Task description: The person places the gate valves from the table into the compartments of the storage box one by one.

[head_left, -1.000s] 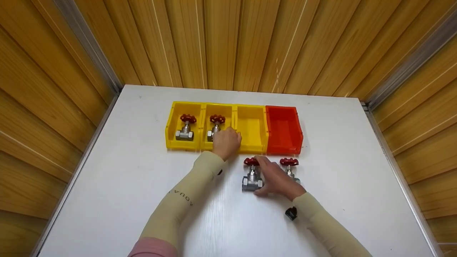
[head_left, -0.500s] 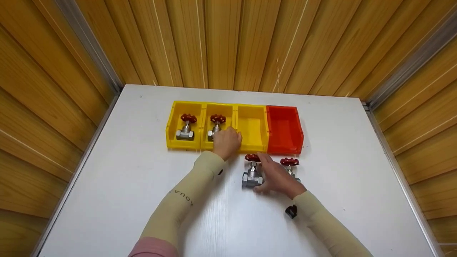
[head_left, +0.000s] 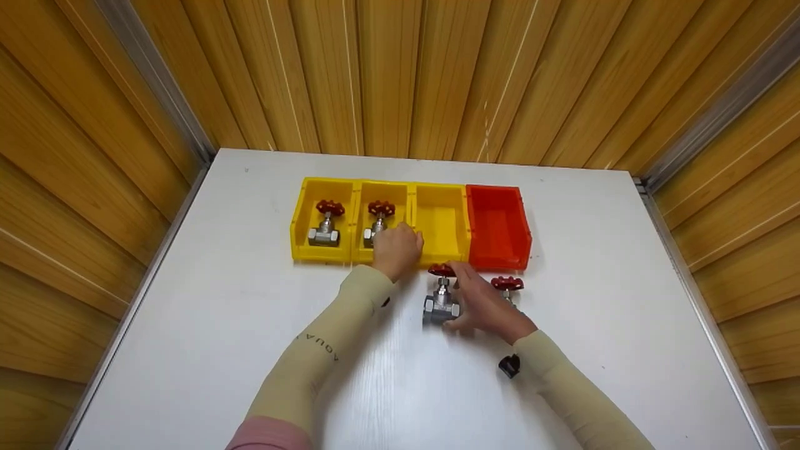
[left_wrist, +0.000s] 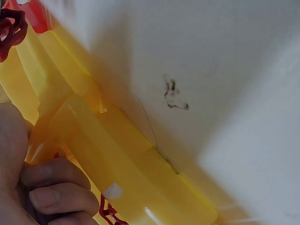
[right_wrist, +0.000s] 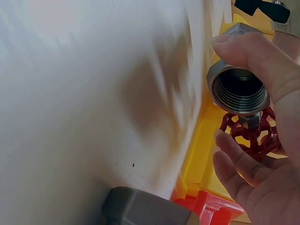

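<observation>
My left hand (head_left: 397,249) is at the wall between the second and third yellow bins; in the left wrist view its curled fingers (left_wrist: 61,199) grip the yellow bin (left_wrist: 89,126). My right hand (head_left: 489,305) holds a gate valve (head_left: 441,307) with a red handwheel, a little above the table in front of the third yellow bin. In the right wrist view the thumb presses the valve's threaded metal body (right_wrist: 236,89) and the fingers reach its handwheel (right_wrist: 253,136). A second gate valve (head_left: 507,284) stands behind that hand, partly hidden.
One gate valve (head_left: 325,225) stands in the leftmost yellow bin and another gate valve (head_left: 380,219) in the second, partly covered by my left hand. A red bin (head_left: 497,228) ends the row on the right. Wood-patterned walls (head_left: 387,75) surround the white table (head_left: 250,300).
My right hand has lifted the gate valve off the table and moved it slightly toward the bins. The left hand keeps its place.
</observation>
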Tool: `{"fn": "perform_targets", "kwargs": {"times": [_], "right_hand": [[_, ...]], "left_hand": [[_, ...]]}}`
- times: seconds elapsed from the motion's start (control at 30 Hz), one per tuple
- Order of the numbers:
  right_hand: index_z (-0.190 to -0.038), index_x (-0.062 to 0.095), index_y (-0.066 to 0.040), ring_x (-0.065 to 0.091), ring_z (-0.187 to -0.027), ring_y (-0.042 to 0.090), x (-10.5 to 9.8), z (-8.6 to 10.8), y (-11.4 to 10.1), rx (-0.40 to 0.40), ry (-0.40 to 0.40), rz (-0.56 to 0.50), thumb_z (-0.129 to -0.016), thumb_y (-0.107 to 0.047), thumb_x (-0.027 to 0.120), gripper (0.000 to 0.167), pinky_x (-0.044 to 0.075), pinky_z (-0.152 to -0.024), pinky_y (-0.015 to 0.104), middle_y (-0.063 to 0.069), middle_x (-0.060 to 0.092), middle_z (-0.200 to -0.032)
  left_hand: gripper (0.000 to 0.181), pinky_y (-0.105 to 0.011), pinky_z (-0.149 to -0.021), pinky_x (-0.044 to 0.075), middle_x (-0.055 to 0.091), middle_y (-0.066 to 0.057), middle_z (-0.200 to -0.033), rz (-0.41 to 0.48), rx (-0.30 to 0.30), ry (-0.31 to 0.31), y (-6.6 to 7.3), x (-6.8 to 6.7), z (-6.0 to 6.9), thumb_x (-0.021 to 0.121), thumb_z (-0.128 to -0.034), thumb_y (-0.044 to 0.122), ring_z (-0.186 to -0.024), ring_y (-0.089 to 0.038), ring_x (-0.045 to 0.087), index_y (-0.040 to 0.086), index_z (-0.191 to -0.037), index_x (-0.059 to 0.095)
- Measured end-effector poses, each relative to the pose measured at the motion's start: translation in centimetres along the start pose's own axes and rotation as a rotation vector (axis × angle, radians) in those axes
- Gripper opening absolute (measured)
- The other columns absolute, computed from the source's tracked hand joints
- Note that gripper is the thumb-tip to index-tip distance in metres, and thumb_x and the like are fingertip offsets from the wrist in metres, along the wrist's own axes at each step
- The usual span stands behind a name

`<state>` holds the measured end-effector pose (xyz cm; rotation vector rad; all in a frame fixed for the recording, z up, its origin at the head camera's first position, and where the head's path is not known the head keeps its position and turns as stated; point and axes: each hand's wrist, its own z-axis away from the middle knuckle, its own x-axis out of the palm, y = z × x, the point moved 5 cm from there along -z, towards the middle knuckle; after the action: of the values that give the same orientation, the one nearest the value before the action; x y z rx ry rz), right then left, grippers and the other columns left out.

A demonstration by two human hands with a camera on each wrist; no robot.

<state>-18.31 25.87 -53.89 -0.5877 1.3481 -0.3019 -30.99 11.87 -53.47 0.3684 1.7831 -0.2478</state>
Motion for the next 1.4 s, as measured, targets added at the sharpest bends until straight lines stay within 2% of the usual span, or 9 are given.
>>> {"fn": "perform_targets", "kwargs": {"times": [0.2,0.37,0.63,0.83,1.03,1.13,1.27,1.4], "right_hand": [[-0.149,0.023,-0.02,0.056,-0.105,0.021,-0.2,-0.3,-0.1,0.009,0.003,-0.031,-0.058,-0.031,0.094,0.116,0.049,-0.099,0.042,-0.001,0.038,-0.139],[-0.15,0.022,-0.017,0.057,-0.106,0.021,-0.5,-0.5,-0.2,0.005,0.003,-0.027,-0.059,-0.03,0.094,0.117,0.049,-0.098,0.042,0.0,0.038,-0.14],[-0.148,0.023,-0.023,0.055,-0.112,0.02,-1.0,-1.0,-0.5,0.015,0.001,-0.025,-0.06,-0.028,0.093,0.112,0.048,-0.099,0.042,-0.003,0.039,-0.138],[-0.148,0.024,-0.018,0.052,-0.122,0.021,-1.4,-1.4,-0.7,-0.008,0.008,0.034,-0.062,-0.033,0.092,0.111,0.046,-0.101,0.043,0.001,0.036,-0.145],[-0.149,0.024,-0.02,0.05,-0.124,0.022,-1.8,-1.7,-0.7,-0.007,0.006,0.023,-0.062,-0.032,0.092,0.111,0.045,-0.102,0.043,0.0,0.035,-0.147],[-0.149,0.023,-0.02,0.049,-0.126,0.022,-2.0,-1.9,-0.7,-0.011,0.0,0.015,-0.062,-0.031,0.092,0.111,0.046,-0.102,0.043,0.001,0.035,-0.147],[-0.149,0.022,-0.018,0.049,-0.127,0.025,-2.4,-2.2,-0.7,-0.031,-0.001,0.008,-0.063,-0.031,0.091,0.111,0.046,-0.101,0.044,0.002,0.034,-0.148],[-0.149,0.022,-0.019,0.052,-0.121,0.024,-2.8,-2.4,-0.7,-0.025,0.0,0.004,-0.063,-0.03,0.091,0.111,0.048,-0.1,0.043,0.001,0.034,-0.148]], "left_hand": [[0.048,-0.033,-0.043,0.045,0.054,0.0,-0.057,0.015,-0.006,-0.031,-0.1,0.1,0.0,0.042,-0.1001,0.045,-0.05,-0.017,0.06,0.013,-0.065,0.052],[0.047,-0.034,-0.045,0.046,0.057,-0.002,-0.06,0.049,-0.017,-0.061,-0.1,0.1,-0.1,0.045,-0.0994,0.044,-0.052,-0.019,0.06,0.012,-0.066,0.053],[0.047,-0.031,-0.043,0.037,0.053,0.0,-0.059,0.048,-0.026,-0.089,-0.2,0.1,-0.1,0.043,-0.1001,0.044,-0.049,-0.016,0.053,0.013,-0.067,0.052],[0.047,-0.033,-0.043,0.045,0.056,-0.001,-0.058,0.029,-0.004,-0.04,-0.1,-0.1,0.0,0.045,-0.0993,0.043,-0.049,-0.018,0.06,0.012,-0.066,0.056],[0.048,-0.033,-0.042,0.044,0.057,-0.001,-0.057,0.024,0.003,-0.012,-0.1,-0.1,0.0,0.044,-0.0996,0.043,-0.049,-0.018,0.06,0.013,-0.063,0.052],[0.048,-0.032,-0.041,0.041,0.053,0.0,-0.056,0.022,0.005,-0.025,-0.1,-0.1,0.0,0.042,-0.1002,0.043,-0.048,-0.016,0.057,0.013,-0.064,0.052],[0.048,-0.03,-0.04,0.03,0.044,0.001,-0.055,0.041,-0.003,-0.061,-0.2,-0.1,0.0,0.042,-0.1004,0.044,-0.045,-0.014,0.048,0.014,-0.064,0.047],[0.048,-0.029,-0.04,0.03,0.045,0.001,-0.056,0.051,-0.008,-0.09,-0.2,0.0,-0.1,0.041,-0.101,0.044,-0.046,-0.014,0.049,0.014,-0.065,0.049]]}}
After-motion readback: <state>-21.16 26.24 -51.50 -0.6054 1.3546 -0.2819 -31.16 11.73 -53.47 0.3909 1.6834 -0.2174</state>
